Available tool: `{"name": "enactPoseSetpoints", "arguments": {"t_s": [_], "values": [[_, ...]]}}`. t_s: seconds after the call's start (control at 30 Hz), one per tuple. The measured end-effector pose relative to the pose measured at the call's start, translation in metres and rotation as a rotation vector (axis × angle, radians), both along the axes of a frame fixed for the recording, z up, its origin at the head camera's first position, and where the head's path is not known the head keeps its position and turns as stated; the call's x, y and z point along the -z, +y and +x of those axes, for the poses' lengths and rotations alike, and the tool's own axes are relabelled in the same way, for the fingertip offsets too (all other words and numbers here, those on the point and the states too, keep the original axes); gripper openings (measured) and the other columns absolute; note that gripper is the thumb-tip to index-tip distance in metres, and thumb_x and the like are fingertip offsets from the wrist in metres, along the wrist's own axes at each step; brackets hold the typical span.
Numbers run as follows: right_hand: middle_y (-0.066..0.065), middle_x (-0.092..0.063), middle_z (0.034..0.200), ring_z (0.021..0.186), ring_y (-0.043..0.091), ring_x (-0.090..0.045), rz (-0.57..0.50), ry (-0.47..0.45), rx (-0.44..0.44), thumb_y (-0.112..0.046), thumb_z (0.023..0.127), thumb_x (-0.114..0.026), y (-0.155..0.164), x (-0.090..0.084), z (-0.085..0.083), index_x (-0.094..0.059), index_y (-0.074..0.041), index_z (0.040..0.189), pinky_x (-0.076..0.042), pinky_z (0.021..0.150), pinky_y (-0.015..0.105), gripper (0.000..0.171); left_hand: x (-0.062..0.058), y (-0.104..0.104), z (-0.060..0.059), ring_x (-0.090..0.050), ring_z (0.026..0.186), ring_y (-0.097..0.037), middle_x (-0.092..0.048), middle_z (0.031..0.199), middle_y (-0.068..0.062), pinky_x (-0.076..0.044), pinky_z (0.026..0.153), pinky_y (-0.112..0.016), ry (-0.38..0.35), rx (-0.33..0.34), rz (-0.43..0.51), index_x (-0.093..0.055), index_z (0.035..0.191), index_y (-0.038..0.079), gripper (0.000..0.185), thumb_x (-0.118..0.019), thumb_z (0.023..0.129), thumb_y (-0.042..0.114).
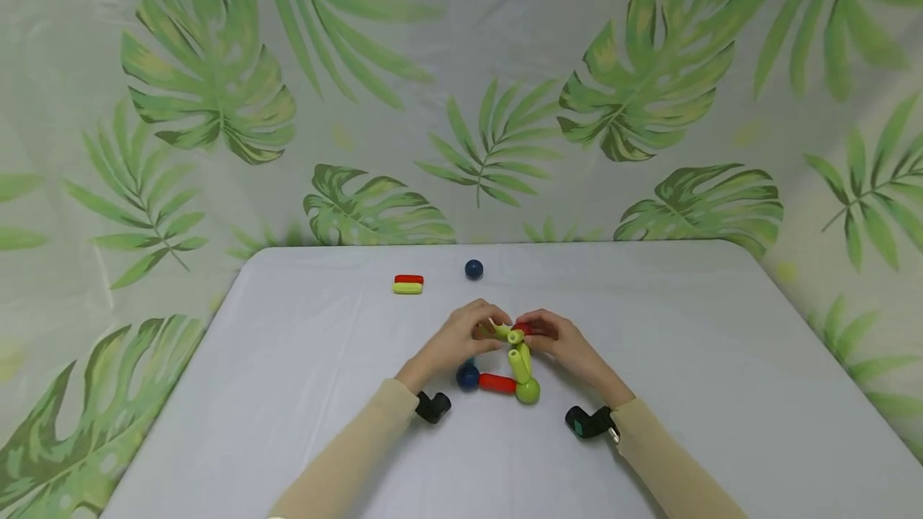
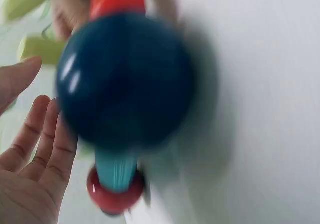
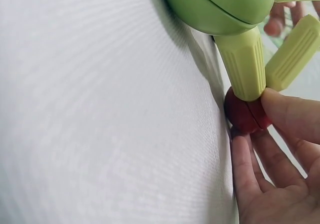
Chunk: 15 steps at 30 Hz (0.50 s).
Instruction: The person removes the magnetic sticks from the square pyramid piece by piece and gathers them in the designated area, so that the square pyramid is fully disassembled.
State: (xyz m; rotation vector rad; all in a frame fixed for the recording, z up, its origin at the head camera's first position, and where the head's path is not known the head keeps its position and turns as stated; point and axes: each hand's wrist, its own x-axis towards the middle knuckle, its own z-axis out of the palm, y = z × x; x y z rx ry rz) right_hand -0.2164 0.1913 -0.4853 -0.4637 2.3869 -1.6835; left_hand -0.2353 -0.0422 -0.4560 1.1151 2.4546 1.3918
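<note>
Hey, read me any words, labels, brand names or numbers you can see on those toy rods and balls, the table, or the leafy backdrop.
None: no readable text in any view.
The rod-and-ball structure between the hands, the spare red rod, yellow-green rod and blue ball are plain.
The backdrop shows only leaves.

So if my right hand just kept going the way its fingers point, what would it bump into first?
Your right hand already pinches the red ball of the build. Pushed straight on, it would most likely meet the left hand opposite, though depth there is hard to judge.
</note>
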Motion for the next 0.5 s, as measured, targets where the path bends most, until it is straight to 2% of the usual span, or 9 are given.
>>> {"name": "enactPoseSetpoints", "arguments": {"t_s": [0.07,0.17,0.33,0.43,0.5], "values": [[0.016,-0.057,0.122,0.113,0.031,-0.055,-0.015,-0.004,-0.006,-0.007,0.094,-0.061,0.0,0.001,-0.001,-0.056,0.0,0.124,-0.046,0.093,0.035,0.031,0.001,0.011,0.004,-0.06,0.092,-0.018,-0.056,0.103,-0.004,-0.051,0.077,-0.021,0.033,0.025,-0.021,-0.062,0.109,0.008,0.024,-0.07,0.086,0.004],[0.016,-0.057,0.122,0.112,0.031,-0.056,-0.02,-0.01,-0.009,-0.006,0.094,-0.06,-0.002,0.001,-0.002,-0.055,0.001,0.123,-0.046,0.093,0.033,0.03,0.003,0.017,0.007,-0.061,0.089,-0.015,-0.056,0.097,-0.002,-0.051,0.076,-0.021,0.034,-0.009,0.006,-0.061,0.1,0.008,0.019,-0.071,0.085,0.002],[0.017,-0.058,0.12,0.11,0.031,-0.056,0.006,-0.012,0.002,-0.004,0.094,-0.059,-0.002,0.0,0.0,-0.056,0.002,0.122,-0.048,0.09,0.032,0.029,0.003,0.01,0.007,-0.063,0.086,-0.013,-0.061,0.093,-0.003,-0.053,0.075,-0.023,-0.063,-0.135,0.117,-0.057,0.092,0.008,0.019,-0.069,0.081,-0.003],[0.016,-0.058,0.12,0.109,0.03,-0.056,0.031,-0.018,0.031,-0.005,0.093,-0.06,-0.002,-0.001,0.001,-0.057,-0.001,0.122,-0.048,0.09,0.036,0.029,0.0,-0.004,0.004,-0.063,0.087,-0.018,-0.063,0.095,-0.007,-0.053,0.076,-0.026,-0.092,-0.23,0.159,-0.058,0.093,0.005,0.019,-0.068,0.081,-0.004],[0.015,-0.058,0.12,0.109,0.029,-0.056,0.049,-0.022,0.04,-0.006,0.094,-0.06,-0.002,0.0,0.001,-0.057,-0.003,0.122,-0.047,0.092,0.038,0.029,0.001,-0.019,-0.001,-0.063,0.087,-0.02,-0.064,0.095,-0.009,-0.053,0.078,-0.028,-0.107,-0.317,0.181,-0.059,0.095,0.005,0.019,-0.068,0.081,-0.005]]}}
